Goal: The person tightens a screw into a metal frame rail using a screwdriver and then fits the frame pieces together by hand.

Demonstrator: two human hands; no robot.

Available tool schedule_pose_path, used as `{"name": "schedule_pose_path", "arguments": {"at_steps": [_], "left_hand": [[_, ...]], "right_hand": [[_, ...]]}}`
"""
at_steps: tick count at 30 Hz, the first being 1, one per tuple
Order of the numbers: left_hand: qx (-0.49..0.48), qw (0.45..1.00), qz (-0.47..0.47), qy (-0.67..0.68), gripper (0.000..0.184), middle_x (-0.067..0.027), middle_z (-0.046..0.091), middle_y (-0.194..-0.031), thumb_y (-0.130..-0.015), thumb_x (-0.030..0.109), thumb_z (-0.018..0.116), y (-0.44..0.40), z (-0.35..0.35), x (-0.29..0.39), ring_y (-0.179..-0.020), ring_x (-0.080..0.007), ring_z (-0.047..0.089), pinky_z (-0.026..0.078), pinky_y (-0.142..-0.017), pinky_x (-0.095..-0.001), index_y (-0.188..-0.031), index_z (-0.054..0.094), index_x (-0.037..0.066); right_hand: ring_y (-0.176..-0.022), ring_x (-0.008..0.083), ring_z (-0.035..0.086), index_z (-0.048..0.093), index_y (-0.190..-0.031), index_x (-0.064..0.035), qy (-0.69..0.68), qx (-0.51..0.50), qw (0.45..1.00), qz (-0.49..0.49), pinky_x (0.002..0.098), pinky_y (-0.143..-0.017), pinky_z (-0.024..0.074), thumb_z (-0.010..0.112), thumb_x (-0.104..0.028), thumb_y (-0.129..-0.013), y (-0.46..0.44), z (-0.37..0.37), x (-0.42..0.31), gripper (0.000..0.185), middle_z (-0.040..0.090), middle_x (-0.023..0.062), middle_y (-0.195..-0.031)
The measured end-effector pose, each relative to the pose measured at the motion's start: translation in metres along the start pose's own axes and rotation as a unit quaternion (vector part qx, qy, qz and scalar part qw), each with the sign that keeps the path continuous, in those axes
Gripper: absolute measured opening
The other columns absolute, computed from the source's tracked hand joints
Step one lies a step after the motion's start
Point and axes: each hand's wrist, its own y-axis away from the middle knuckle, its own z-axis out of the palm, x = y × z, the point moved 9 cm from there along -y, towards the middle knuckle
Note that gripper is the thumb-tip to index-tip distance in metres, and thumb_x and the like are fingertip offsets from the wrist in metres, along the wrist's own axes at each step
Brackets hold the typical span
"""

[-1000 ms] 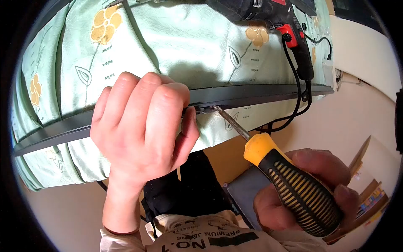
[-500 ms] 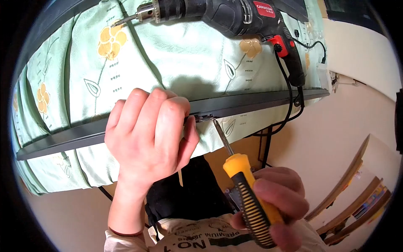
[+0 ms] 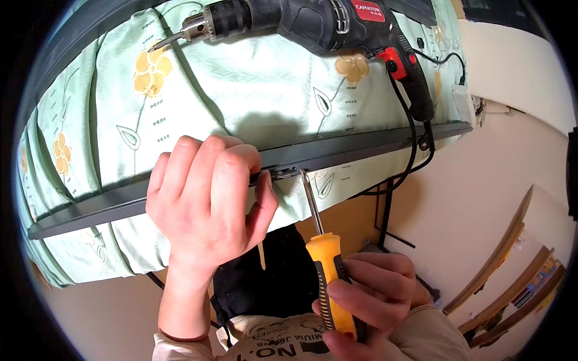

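My left hand [image 3: 205, 201] is wrapped round a long dark grey metal bar [image 3: 349, 148] that lies across the edge of a green flowered cloth [image 3: 259, 78]. Yellow and black, the handle of a screwdriver [image 3: 328, 277] is in the fingers of my right hand [image 3: 376, 295]. Its shaft points up, and the tip meets the lower edge of the bar at a slotted part, just right of my left thumb. Whether the tip sits in a screw is too small to tell.
A black and red power drill [image 3: 313, 27] with a bit in its chuck lies on the cloth beyond the bar. Its black cable [image 3: 411, 156] hangs over the bar on the right. Wooden shelves [image 3: 512, 295] stand at the lower right.
The screwdriver and my right hand have moved left, and the handle has swung from a slant to nearly upright. My left hand still grips the bar. More of the drill shows.
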Motion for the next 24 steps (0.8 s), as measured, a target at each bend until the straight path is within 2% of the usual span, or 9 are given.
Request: {"name": "schedule_pose_path", "arguments": {"at_steps": [2, 3, 5, 8, 14, 17, 20, 24], "left_hand": [[0.0, 1.0, 0.003, 0.001, 0.02, -0.0032, 0.058, -0.08, -0.071, 0.018, 0.073, 0.0, 0.0, 0.0, -0.066, -0.0226, 0.052, 0.038, -0.058, -0.0341, -0.085, 0.06, 0.011], [0.0, 1.0, 0.004, 0.002, 0.02, -0.0032, 0.058, -0.08, -0.071, 0.018, 0.073, -0.001, -0.001, 0.001, -0.066, -0.0226, 0.052, 0.038, -0.058, -0.0341, -0.085, 0.06, 0.011], [-0.025, 1.0, -0.008, 0.017, 0.022, -0.0084, 0.056, -0.077, -0.07, 0.008, 0.07, -0.002, 0.0, 0.002, -0.066, -0.0286, 0.051, 0.04, -0.061, -0.0378, -0.087, 0.056, 0.004], [-0.03, 0.999, -0.012, 0.013, 0.023, -0.0083, 0.055, -0.076, -0.07, 0.007, 0.07, -0.002, 0.0, 0.003, -0.066, -0.0282, 0.051, 0.04, -0.062, -0.0373, -0.087, 0.056, 0.004], [-0.027, 1.0, -0.009, 0.01, 0.023, -0.0077, 0.055, -0.076, -0.07, 0.007, 0.07, -0.003, -0.001, 0.004, -0.066, -0.0276, 0.051, 0.04, -0.062, -0.0371, -0.087, 0.056, 0.004], [-0.024, 1.0, -0.008, 0.011, 0.023, -0.0077, 0.055, -0.076, -0.07, 0.007, 0.07, -0.002, -0.001, 0.004, -0.066, -0.0277, 0.051, 0.04, -0.062, -0.0372, -0.087, 0.056, 0.004], [-0.026, 1.0, -0.009, 0.015, 0.023, -0.0076, 0.055, -0.076, -0.07, 0.007, 0.071, -0.002, -0.001, 0.004, -0.066, -0.0278, 0.05, 0.04, -0.062, -0.0372, -0.087, 0.055, 0.004], [-0.027, 0.999, -0.009, 0.014, 0.023, -0.0078, 0.055, -0.076, -0.07, 0.007, 0.071, -0.003, -0.001, 0.004, -0.066, -0.0279, 0.05, 0.04, -0.062, -0.0372, -0.087, 0.055, 0.004]], "right_hand": [[-0.086, 0.0276, 0.068, 0.051, -0.13, -0.0257, 0.012, 0.009, 0.991, -0.132, 0.0351, -0.067, 0.0609, 0.066, -0.023, -0.097, 0.002, 0.0, -0.015, 0.036, 0.067, 0.0176, -0.117], [-0.09, 0.0275, 0.067, 0.053, -0.127, -0.0282, 0.027, 0.017, 0.994, -0.101, 0.0346, -0.07, 0.061, 0.066, -0.021, -0.095, 0.0, 0.001, -0.015, 0.035, 0.067, 0.0135, -0.119], [-0.093, 0.0275, 0.066, 0.054, -0.124, -0.0307, 0.042, 0.027, 0.996, -0.068, 0.0342, -0.072, 0.0612, 0.065, -0.019, -0.093, 0.0, 0.002, -0.013, 0.035, 0.067, 0.0094, -0.121], [-0.099, 0.027, 0.065, 0.054, -0.125, -0.0292, 0.041, 0.039, 0.993, -0.101, 0.0342, -0.076, 0.061, 0.065, -0.022, -0.094, 0.003, 0.003, -0.017, 0.033, 0.066, 0.0083, -0.123], [-0.101, 0.0262, 0.064, 0.056, -0.124, -0.0278, 0.038, 0.027, 0.998, -0.047, 0.0342, -0.078, 0.0609, 0.063, -0.024, -0.096, 0.001, 0.005, -0.017, 0.03, 0.068, 0.0074, -0.119], [-0.098, 0.0261, 0.065, 0.057, -0.124, -0.0273, 0.048, 0.032, 0.994, -0.089, 0.034, -0.077, 0.0609, 0.063, -0.025, -0.095, -0.007, 0.003, -0.011, 0.029, 0.069, 0.007, -0.116], [-0.095, 0.0259, 0.065, 0.057, -0.123, -0.027, 0.031, -0.041, 0.979, -0.198, 0.0343, -0.075, 0.0611, 0.064, -0.024, -0.094, -0.005, 0.009, -0.02, 0.031, 0.069, 0.0069, -0.114], [-0.092, 0.025, 0.065, 0.056, -0.124, -0.027, 0.045, 0.011, 0.996, -0.078, 0.0337, -0.073, 0.061, 0.065, -0.025, -0.093, -0.008, 0.01, -0.023, 0.032, 0.069, 0.007, -0.112]]}}
